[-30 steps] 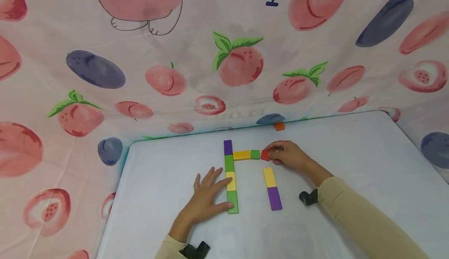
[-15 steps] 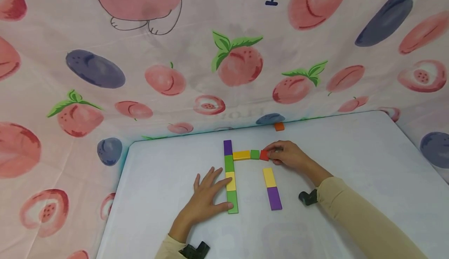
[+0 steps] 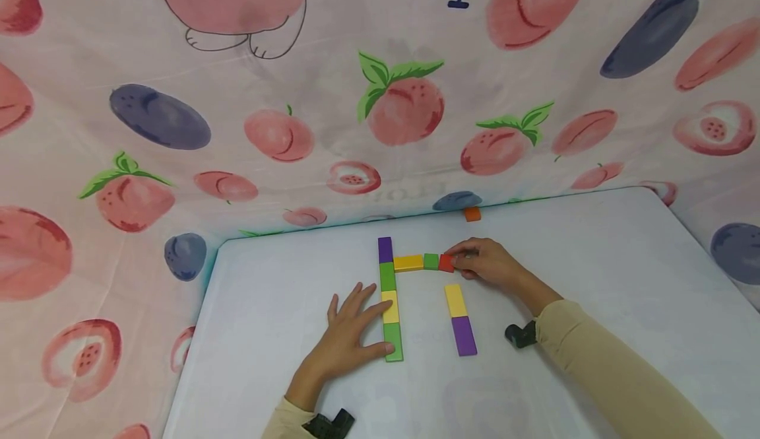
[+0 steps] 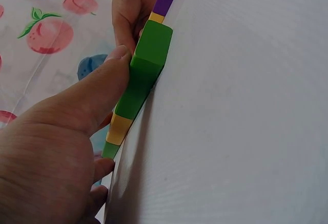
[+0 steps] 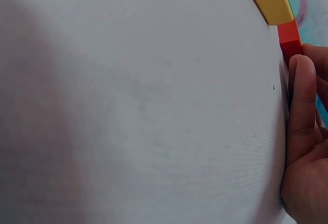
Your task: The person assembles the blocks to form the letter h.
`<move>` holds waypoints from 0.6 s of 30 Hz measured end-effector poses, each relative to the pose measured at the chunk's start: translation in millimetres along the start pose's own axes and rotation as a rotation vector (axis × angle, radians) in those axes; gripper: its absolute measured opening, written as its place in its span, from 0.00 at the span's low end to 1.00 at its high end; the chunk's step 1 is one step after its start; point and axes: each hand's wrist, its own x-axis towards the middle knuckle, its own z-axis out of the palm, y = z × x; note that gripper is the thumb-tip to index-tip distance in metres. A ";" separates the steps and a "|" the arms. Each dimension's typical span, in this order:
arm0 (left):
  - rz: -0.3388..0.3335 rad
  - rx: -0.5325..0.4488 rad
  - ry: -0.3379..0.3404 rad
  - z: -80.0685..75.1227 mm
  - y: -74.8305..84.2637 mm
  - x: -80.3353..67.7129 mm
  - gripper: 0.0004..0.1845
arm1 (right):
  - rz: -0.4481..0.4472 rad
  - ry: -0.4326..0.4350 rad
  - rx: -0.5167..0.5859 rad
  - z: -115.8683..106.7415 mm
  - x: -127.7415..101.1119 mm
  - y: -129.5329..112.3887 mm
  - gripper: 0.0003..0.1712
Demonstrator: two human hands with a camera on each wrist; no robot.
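Observation:
My right hand pinches a small red block between thumb and fingertips, at the right end of a short row. Left of it in that row lie a small green block and a yellow-orange block. This row meets an upright column of a purple block, a green block, a yellow block and a lower green block. My left hand is spread beside the column, its thumb on the lower green block and its index fingertip on the yellow one.
Below the red block, a second yellow block and a second purple block lie end to end. An orange block lies at the far edge of the white table. Fruit-print cloth hangs behind.
My right hand has slid the red block slightly left and straightened it, narrowing the gap to the small green block. The left hand has stayed in place.

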 end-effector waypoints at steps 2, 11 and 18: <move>0.000 -0.001 -0.001 0.0 -0.3 0.1 0.40 | -0.001 -0.001 0.005 0.1 -0.3 0.1 0.18; -0.005 0.014 -0.004 1.5 -2.2 0.2 0.40 | -0.004 -0.005 0.010 0.3 -0.9 -0.1 0.18; -0.012 0.006 0.000 1.7 -1.7 0.2 0.40 | -0.008 -0.006 0.005 0.2 -1.5 -1.7 0.18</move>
